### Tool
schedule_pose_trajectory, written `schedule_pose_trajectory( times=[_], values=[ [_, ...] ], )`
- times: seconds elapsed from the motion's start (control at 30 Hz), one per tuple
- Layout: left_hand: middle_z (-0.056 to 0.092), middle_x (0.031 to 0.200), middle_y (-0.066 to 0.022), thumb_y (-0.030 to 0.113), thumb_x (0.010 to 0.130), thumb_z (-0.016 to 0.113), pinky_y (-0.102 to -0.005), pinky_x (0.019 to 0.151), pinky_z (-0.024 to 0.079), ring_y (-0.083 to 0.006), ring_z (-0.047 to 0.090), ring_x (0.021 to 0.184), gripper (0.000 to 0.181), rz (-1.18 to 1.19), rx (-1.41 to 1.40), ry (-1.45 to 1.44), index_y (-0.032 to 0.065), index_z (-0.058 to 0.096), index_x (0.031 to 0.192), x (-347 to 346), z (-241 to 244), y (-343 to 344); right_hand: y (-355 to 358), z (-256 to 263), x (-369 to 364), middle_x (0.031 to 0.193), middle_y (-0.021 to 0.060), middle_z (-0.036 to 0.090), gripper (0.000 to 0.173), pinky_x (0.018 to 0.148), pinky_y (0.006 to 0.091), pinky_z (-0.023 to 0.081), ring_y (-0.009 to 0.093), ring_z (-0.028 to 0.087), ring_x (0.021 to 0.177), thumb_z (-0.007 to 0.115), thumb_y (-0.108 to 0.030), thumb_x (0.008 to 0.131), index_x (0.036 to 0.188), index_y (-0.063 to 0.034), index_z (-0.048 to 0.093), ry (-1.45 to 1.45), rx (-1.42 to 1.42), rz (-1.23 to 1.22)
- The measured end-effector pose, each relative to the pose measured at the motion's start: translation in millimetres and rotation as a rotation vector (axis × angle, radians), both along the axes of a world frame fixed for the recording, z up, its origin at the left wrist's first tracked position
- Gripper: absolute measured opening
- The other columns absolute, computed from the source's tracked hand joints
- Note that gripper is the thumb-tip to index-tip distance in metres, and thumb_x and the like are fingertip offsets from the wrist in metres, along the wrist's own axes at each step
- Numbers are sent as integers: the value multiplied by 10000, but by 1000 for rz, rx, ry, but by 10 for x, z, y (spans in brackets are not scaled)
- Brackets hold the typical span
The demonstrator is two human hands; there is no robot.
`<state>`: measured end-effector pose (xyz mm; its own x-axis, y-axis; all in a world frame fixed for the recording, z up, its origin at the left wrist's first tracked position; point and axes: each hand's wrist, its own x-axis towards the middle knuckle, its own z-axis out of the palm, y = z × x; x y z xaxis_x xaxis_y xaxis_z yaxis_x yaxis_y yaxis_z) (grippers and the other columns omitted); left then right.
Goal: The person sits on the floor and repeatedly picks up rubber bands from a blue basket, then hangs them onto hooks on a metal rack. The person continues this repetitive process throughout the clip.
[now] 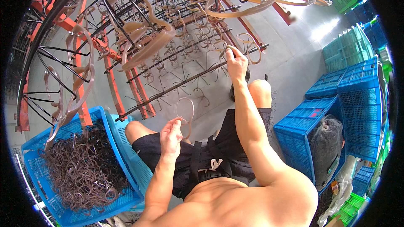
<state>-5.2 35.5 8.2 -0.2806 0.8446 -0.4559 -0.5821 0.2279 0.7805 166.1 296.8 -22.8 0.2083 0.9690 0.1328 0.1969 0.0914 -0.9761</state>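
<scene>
My left hand (170, 137) is raised over my left thigh, its thumb and fingers pinching a clear plastic eyeglass frame (186, 105). The frame's upper loop stands above the fingertips and its lower part hangs beside them. Farther out, my right hand (236, 60) is closed at an amber eyeglass frame (221, 46) near the right end of a black rack bar (189, 83); the fingers hide part of it. Just right of that hand, another amber frame (252, 45) hangs by the bar's end. Bare wire hooks (157, 101) project from the bar's left part.
Orange rack posts (110, 85) and rows of hung frames stand ahead; large ones (148, 49) hang close above. A blue basket (109, 126) at left holds a heap of brownish frames (82, 170). At right are stacked blue crates (359, 107), one holding a bagged dark bundle (325, 151).
</scene>
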Motion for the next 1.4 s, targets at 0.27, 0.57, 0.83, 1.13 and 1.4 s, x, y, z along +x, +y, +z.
schedule_pose_trajectory(
  times=[0.27, 0.57, 0.83, 1.13, 1.4],
  values=[
    [437, 650, 38, 109, 907, 518, -189, 477, 308, -38, 372, 527, 173, 15, 157, -118, 8, 560, 1041, 0, 79, 62, 125, -206, 203, 659, 48, 569, 225, 560, 262, 407, 108, 477, 581, 568, -208, 856, 1002, -49, 633, 1, 50, -20],
    [516, 764, 29, 81, 886, 556, -168, 556, 356, -28, 430, 641, 234, 329, 142, 280, -2, 586, 1103, 333, 199, 470, -1563, 374, -487, 1097, 166, 448, 457, 963, 397, 309, 319, 411, 1062, 559, -114, 840, 1255, 1, 404, 385, -206, 507],
    [547, 783, 33, 42, 862, 561, -166, 584, 380, -38, 462, 654, 193, 209, 222, 478, 28, 611, 1048, -124, 336, 372, -1347, 642, -362, 1275, 203, 341, 654, 986, 395, 327, 307, 361, 1185, 622, -213, 838, 1356, -36, 265, -167, 124, 594],
    [501, 1128, -70, 106, 863, 570, -255, 857, 401, -130, 484, 965, 326, 293, 223, 749, 14, 493, 1165, -310, 308, 113, -1409, 191, -757, 602, -4, 480, 217, 436, 209, 362, 60, 423, 473, 435, -85, 929, 1134, -43, 492, 499, -13, 203],
    [485, 1229, -183, 511, 761, 589, -465, 945, 366, -353, 444, 1153, 595, 366, -1432, 1377, 94, 530, 1181, -2866, -599, -1274, -447, -239, -533, 627, -38, 453, 240, 488, 193, 331, 36, 389, 544, 474, -126, 897, 1095, -27, 565, 398, -100, -58]
  ],
)
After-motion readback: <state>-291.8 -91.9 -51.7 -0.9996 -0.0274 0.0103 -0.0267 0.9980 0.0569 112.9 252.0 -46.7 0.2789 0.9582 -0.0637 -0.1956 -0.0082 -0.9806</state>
